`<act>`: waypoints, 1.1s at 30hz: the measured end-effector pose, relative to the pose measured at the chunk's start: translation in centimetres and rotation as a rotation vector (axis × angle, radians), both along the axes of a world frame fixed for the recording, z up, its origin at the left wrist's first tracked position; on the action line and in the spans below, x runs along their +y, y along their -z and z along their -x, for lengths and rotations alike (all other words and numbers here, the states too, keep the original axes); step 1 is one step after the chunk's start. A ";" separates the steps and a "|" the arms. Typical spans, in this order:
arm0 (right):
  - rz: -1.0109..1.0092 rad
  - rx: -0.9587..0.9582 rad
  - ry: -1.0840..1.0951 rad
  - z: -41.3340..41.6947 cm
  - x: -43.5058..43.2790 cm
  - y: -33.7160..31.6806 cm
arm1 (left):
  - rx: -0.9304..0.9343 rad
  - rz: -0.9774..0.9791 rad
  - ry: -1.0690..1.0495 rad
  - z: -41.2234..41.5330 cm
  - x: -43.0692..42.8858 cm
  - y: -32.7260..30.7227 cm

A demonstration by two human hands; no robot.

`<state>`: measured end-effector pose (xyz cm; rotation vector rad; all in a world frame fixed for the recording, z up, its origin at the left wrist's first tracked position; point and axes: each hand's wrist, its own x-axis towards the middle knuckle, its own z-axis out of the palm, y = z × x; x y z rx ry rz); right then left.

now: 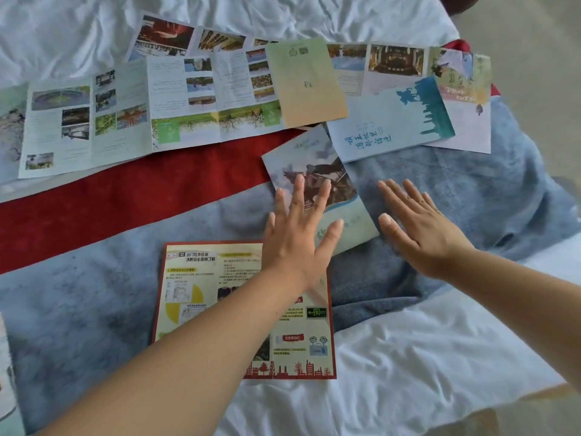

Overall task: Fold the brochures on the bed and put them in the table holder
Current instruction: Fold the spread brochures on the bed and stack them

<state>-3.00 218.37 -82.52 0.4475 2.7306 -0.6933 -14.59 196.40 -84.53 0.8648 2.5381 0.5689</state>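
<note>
Currently both hands are open flat and grip nothing: our left hand (297, 228) is spread over the folded scenic brochure (317, 184) on the bed (408, 357), our right hand (415, 228) over the blue towel (456, 184) just beside it. To crease cleanly, we judge we should align the edges, then press along the fold. No holder is in view; the red-bordered brochure (201, 297) and long unfolded brochure (141, 114) remain on the bed.
</note>
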 end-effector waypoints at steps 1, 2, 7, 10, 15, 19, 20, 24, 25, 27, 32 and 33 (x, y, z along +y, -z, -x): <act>0.002 0.005 0.006 0.0 0.2 -0.1 | 0.011 0.051 0.005 0.0 0.5 0.5; -0.006 0.008 -0.003 0.1 0.3 -0.1 | 0.019 0.091 0.001 0.1 1.0 0.9; -0.067 -0.030 -0.086 0.2 -0.1 0.6 | 0.034 0.215 -0.026 -0.3 2.6 2.4; -0.095 -0.027 -0.117 0.3 -0.9 1.5 | 0.065 0.265 -0.005 -0.4 2.4 3.0; -0.167 -0.036 -0.150 0.7 -2.7 2.9 | 0.083 0.253 0.062 -0.6 1.5 3.3; -0.175 -0.001 -0.216 1.0 -4.4 3.1 | 0.018 0.042 0.036 -0.4 1.0 2.8; -0.162 0.003 -0.224 1.0 -4.7 3.1 | -0.021 -0.036 -0.021 -0.2 1.0 2.4; -0.114 -0.004 -0.185 1.0 -6.1 3.0 | -0.139 -0.191 -0.287 0.6 0.3 1.0; -0.092 0.004 -0.163 0.9 -6.5 3.0 | -0.167 -0.216 -0.352 0.9 0.1 0.8; -0.044 0.014 -0.107 1.0 -7.5 3.0 | -0.220 -0.267 -0.495 1.6 -0.4 0.4; -0.010 -0.015 -0.050 2.6 -9.3 2.2 | -0.323 -0.378 -0.637 3.6 -1.9 -1.5; -0.014 -0.029 -0.056 3.1 -9.8 2.0 | -0.321 -0.380 -0.649 4.0 -2.5 -1.8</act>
